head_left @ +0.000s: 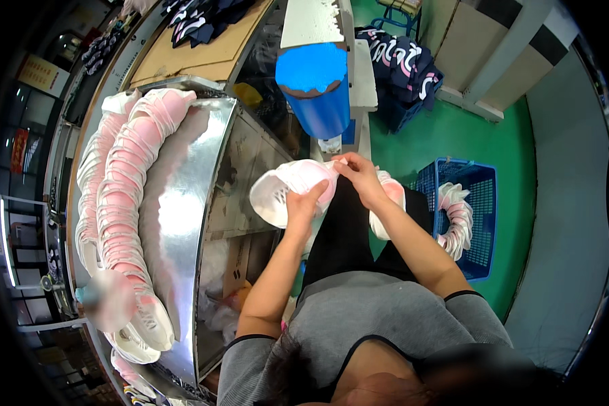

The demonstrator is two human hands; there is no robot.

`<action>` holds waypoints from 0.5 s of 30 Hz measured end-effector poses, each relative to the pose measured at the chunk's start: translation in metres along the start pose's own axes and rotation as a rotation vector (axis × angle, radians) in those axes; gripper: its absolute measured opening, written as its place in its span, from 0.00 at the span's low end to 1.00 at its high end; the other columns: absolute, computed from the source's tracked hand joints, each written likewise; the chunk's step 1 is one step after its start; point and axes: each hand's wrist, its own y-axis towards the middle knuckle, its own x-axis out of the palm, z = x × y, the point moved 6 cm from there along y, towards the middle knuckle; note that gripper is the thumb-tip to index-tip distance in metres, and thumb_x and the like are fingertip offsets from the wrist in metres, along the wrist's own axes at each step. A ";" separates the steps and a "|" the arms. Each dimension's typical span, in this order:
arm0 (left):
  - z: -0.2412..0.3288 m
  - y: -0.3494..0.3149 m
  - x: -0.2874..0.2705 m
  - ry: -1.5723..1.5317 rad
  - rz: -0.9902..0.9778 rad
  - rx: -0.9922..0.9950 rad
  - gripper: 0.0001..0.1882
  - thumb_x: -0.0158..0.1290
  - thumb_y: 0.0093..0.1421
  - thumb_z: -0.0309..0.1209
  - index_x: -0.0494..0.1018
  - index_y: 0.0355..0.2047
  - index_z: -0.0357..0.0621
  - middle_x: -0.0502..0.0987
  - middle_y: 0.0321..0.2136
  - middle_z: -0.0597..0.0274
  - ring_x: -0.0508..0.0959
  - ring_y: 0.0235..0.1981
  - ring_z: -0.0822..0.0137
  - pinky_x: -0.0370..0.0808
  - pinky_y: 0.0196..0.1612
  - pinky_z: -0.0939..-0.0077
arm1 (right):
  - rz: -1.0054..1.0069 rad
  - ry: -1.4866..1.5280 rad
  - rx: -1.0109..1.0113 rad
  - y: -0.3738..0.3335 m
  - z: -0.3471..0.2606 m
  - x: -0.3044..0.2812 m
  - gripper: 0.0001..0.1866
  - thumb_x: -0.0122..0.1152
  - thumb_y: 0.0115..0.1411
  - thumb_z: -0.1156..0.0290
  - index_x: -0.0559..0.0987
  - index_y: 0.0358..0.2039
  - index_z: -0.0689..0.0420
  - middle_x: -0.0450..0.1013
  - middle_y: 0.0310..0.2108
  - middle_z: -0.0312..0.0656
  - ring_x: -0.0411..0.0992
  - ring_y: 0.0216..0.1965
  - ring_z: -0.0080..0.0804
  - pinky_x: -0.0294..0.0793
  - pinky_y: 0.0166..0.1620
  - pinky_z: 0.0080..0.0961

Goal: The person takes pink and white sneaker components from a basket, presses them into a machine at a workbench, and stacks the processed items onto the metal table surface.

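A white and pink shoe upper (296, 177) is held up in front of me, just below the blue machine head. My left hand (303, 208) is closed on its near side, with the thumb lying on the pink part. At the tip of the same upper, my right hand (360, 179) pinches the narrow right end between its fingers. Another white and pink upper (390, 206) shows by my right thigh, partly behind my right forearm. The blue machine head (316, 101) hides what lies beneath it.
Long rows of nested shoe uppers (122, 186) lie along the shiny metal table (183, 196) on the left. To my right, a blue plastic basket (484, 223) holds a curved stack of uppers (457, 220). Dark patterned pieces (406, 68) fill a crate farther back.
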 end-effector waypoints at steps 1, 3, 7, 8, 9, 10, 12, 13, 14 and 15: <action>0.008 0.007 -0.003 0.005 0.029 0.074 0.19 0.58 0.52 0.29 0.72 0.43 0.36 0.76 0.36 0.63 0.75 0.37 0.72 0.71 0.41 0.78 | -0.045 -0.043 0.002 0.007 -0.006 0.001 0.06 0.59 0.58 0.72 0.75 0.34 0.59 0.70 0.27 0.32 0.64 0.26 0.16 0.61 0.28 0.16; 0.009 0.029 -0.011 0.055 0.010 0.110 0.19 0.58 0.51 0.29 0.72 0.43 0.36 0.76 0.36 0.63 0.75 0.37 0.72 0.71 0.40 0.77 | -0.039 -0.049 -0.019 0.025 -0.005 -0.002 0.05 0.60 0.57 0.73 0.74 0.32 0.59 0.71 0.27 0.34 0.65 0.25 0.17 0.63 0.27 0.16; 0.012 0.076 -0.012 0.097 -0.031 0.149 0.18 0.57 0.52 0.28 0.73 0.43 0.35 0.77 0.37 0.60 0.76 0.36 0.70 0.72 0.39 0.75 | 0.048 0.011 -0.041 0.053 -0.008 -0.008 0.06 0.61 0.56 0.75 0.72 0.27 0.59 0.71 0.23 0.36 0.68 0.22 0.20 0.67 0.27 0.17; 0.017 0.081 -0.010 0.044 -0.041 0.140 0.17 0.56 0.53 0.27 0.73 0.43 0.34 0.77 0.37 0.59 0.77 0.36 0.69 0.73 0.39 0.75 | 0.074 0.046 -0.021 0.057 -0.005 -0.011 0.06 0.61 0.56 0.76 0.72 0.27 0.59 0.70 0.22 0.36 0.68 0.23 0.20 0.67 0.26 0.17; 0.016 0.090 -0.010 0.037 -0.037 0.122 0.17 0.56 0.53 0.27 0.73 0.43 0.34 0.77 0.37 0.59 0.77 0.36 0.69 0.73 0.39 0.75 | 0.067 0.106 0.022 0.063 -0.003 -0.014 0.05 0.60 0.57 0.75 0.72 0.27 0.59 0.69 0.22 0.36 0.67 0.21 0.21 0.66 0.24 0.18; 0.003 0.099 -0.008 -0.119 -0.047 -0.018 0.16 0.55 0.53 0.26 0.73 0.42 0.33 0.77 0.37 0.58 0.77 0.37 0.67 0.73 0.41 0.73 | 0.090 0.106 0.043 0.068 -0.002 -0.020 0.05 0.60 0.57 0.75 0.72 0.27 0.59 0.69 0.22 0.36 0.67 0.21 0.21 0.66 0.24 0.18; -0.013 0.112 -0.005 -0.291 0.022 -0.275 0.15 0.51 0.55 0.24 0.71 0.42 0.30 0.77 0.39 0.55 0.78 0.40 0.62 0.74 0.45 0.67 | 0.066 0.194 0.130 0.081 0.006 -0.032 0.06 0.56 0.60 0.72 0.72 0.28 0.59 0.69 0.22 0.36 0.66 0.20 0.21 0.65 0.24 0.18; -0.018 0.117 -0.004 -0.386 -0.004 -0.333 0.16 0.50 0.57 0.25 0.70 0.44 0.30 0.77 0.40 0.53 0.77 0.41 0.59 0.74 0.46 0.64 | -0.021 0.171 0.152 0.089 0.006 -0.036 0.07 0.53 0.62 0.71 0.72 0.28 0.59 0.69 0.23 0.36 0.66 0.20 0.21 0.65 0.24 0.19; -0.023 0.120 -0.006 -0.485 -0.026 -0.378 0.17 0.48 0.58 0.27 0.69 0.46 0.30 0.76 0.41 0.51 0.77 0.42 0.56 0.74 0.48 0.62 | -0.117 0.149 0.169 0.095 0.000 -0.037 0.09 0.51 0.63 0.69 0.72 0.28 0.59 0.69 0.23 0.36 0.66 0.21 0.22 0.64 0.24 0.19; -0.026 0.120 -0.014 -0.623 0.001 -0.431 0.18 0.47 0.59 0.28 0.67 0.48 0.31 0.76 0.42 0.50 0.77 0.43 0.54 0.73 0.49 0.59 | -0.119 0.186 0.155 0.100 -0.012 -0.045 0.09 0.49 0.64 0.69 0.72 0.31 0.60 0.70 0.25 0.36 0.67 0.23 0.22 0.66 0.26 0.19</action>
